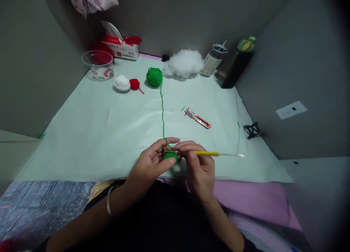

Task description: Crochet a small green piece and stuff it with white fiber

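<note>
Where a pale green cover spreads over it, the desk point(128, 124) is the largest thing in view, set between grey panels. Along its back left corner sit a red and white tissue box point(124, 49) and, nearer, a clear plastic tub point(101, 69). Toward the back right stand a dark bottle point(236, 69) with a green top, leaning in the view, and a labelled can point(212, 62) holding what may be pens, though their tips are too small to be sure. Just left of the can lies a fluffy heap of white stuffing point(186, 63).

Next in size come the two hands, close together at the near edge. The left hand point(150, 161) pinches a small green crochet piece point(170, 156) between thumb and fingers, with the yarn running up past its forefinger. The right hand point(199, 168) grips a crochet hook point(206, 153) by its yellow handle, the metal tip reaching to the green piece.

Smaller still, a green yarn ball point(154, 77) sits at the back, its strand trailing down to the left hand. Left of it are a white yarn ball point(121, 83) and, just beside that, a smaller red yarn ball point(134, 84). A black claw clip point(254, 130) lies at the right, and orange-handled thread snips point(198, 118) lie beyond the right hand, near a few short thread scraps.
</note>
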A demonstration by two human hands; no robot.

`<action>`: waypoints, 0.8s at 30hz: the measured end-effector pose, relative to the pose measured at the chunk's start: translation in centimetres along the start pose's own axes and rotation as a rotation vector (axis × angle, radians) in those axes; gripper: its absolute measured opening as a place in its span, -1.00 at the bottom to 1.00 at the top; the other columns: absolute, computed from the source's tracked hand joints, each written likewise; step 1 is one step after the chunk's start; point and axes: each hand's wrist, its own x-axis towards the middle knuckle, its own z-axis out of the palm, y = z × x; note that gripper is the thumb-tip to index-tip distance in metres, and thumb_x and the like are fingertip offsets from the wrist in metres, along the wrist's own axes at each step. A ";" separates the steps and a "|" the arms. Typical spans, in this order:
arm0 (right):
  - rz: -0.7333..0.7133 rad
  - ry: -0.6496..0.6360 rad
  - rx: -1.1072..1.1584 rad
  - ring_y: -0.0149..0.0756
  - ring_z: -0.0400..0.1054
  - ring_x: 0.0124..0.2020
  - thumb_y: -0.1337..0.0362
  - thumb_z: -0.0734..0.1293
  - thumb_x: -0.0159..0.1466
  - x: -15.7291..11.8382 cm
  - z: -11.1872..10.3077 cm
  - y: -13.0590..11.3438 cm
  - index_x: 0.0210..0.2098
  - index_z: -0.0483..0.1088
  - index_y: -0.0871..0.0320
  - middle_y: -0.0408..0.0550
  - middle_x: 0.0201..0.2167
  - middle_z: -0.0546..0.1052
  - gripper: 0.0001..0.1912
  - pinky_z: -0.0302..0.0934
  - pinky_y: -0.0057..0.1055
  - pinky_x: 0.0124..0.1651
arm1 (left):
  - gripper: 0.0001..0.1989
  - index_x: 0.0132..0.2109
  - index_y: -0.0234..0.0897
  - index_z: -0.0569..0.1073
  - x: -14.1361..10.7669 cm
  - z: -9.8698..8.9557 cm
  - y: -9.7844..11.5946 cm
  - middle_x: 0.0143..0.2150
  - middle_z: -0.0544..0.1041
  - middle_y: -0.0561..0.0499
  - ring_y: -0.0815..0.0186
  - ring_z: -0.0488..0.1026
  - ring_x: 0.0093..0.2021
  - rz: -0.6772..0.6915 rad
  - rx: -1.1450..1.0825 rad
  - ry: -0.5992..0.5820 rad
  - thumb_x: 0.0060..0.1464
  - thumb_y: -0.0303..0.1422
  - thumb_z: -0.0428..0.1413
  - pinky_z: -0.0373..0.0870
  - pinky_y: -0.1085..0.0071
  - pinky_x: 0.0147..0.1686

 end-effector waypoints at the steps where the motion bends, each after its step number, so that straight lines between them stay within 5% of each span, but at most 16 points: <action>1: -0.034 0.004 -0.059 -0.33 0.47 -0.25 0.22 0.37 0.44 -0.1 0.0 0.1 -0.20 0.64 0.05 -0.05 -0.24 0.61 -0.83 0.38 -0.40 -0.22 | -0.63 0.15 -0.13 0.59 0.0 0.0 -0.1 -0.08 0.60 -0.02 0.27 0.51 -0.03 0.014 0.031 0.014 0.20 -0.30 0.31 0.35 0.38 0.05; 10: 0.072 -0.019 0.172 -0.47 0.40 -0.48 0.18 0.31 0.48 0.7 0.1 -0.2 -0.20 0.56 0.07 -0.11 -0.30 0.65 -0.79 0.30 -0.49 -0.39 | -0.73 0.05 -0.10 0.64 -0.4 -0.7 0.3 -0.22 0.49 0.06 0.38 0.41 -0.18 0.085 0.167 0.073 0.20 -0.32 0.30 0.35 0.50 -0.15; 15: 0.015 -0.070 0.047 -0.44 0.46 -0.44 0.23 0.25 0.52 0.3 -0.2 -0.5 -0.16 0.53 0.07 -0.09 -0.25 0.65 -0.78 0.35 -0.46 -0.36 | -0.75 0.02 -0.12 0.64 -0.2 -0.8 0.5 -0.26 0.49 0.06 0.40 0.43 -0.22 0.110 0.220 0.089 0.20 -0.37 0.27 0.38 0.50 -0.17; 18: -0.115 -0.087 -0.185 -0.41 0.49 -0.38 0.33 0.22 0.52 -0.2 -0.3 -0.8 -0.09 0.54 0.06 -0.07 -0.17 0.63 -0.77 0.41 -0.40 -0.29 | -0.74 0.00 -0.14 0.64 -0.2 -0.7 0.4 -0.27 0.50 0.08 0.39 0.45 -0.22 0.157 0.294 0.131 0.16 -0.44 0.27 0.40 0.49 -0.15; 24: -0.628 -0.265 -0.873 -0.23 0.57 -0.13 0.42 0.30 0.44 -0.8 -0.5 -0.7 0.03 0.55 0.11 0.07 -0.11 0.66 -0.76 0.49 -0.32 -0.15 | -0.64 0.02 -0.10 0.65 -0.7 -0.1 -0.5 -0.18 0.56 0.07 0.40 0.44 -0.18 0.306 0.425 0.297 0.09 -0.54 0.29 0.39 0.49 -0.07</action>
